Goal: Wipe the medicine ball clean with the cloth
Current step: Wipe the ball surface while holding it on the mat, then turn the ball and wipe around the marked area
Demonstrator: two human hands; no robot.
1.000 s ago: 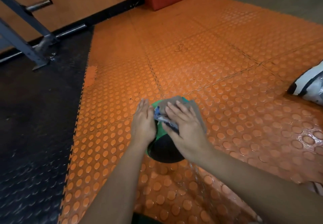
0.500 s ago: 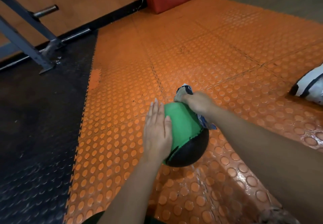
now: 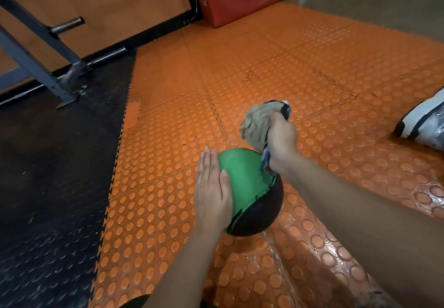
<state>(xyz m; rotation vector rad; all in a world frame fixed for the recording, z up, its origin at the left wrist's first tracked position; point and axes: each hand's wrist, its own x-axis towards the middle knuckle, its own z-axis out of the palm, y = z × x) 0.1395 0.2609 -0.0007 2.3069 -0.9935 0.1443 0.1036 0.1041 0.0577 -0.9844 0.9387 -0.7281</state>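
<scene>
Cloth sits bunched in the right hand a little above and right of centre in the frame, the fingers curled round the wad so that grey-beige folds spill out to the upper left of the fist and a blue-and-white edge trails down along the wrist. The medicine ball lies just below and to the left of that fist, near the middle of the frame, resting on the orange studded floor mat; its green half faces up and toward the upper left, its black half toward the lower right. Whether the cloth touches the ball's upper right shoulder cannot be told, since the wrist hides that edge. The left hand lies flat against the ball's left side, fingers straight and together pointing toward the top of the frame, thumb laid on the green; it grips nothing and seems to steady the ball. So the wiping hand is at the far upper right rim of the ball, and the next stroke likely has to come down and left across the green face toward the bracing palm. A round ball has no long axis to follow. Bracing looks light, so a hard stroke could roll the ball.
</scene>
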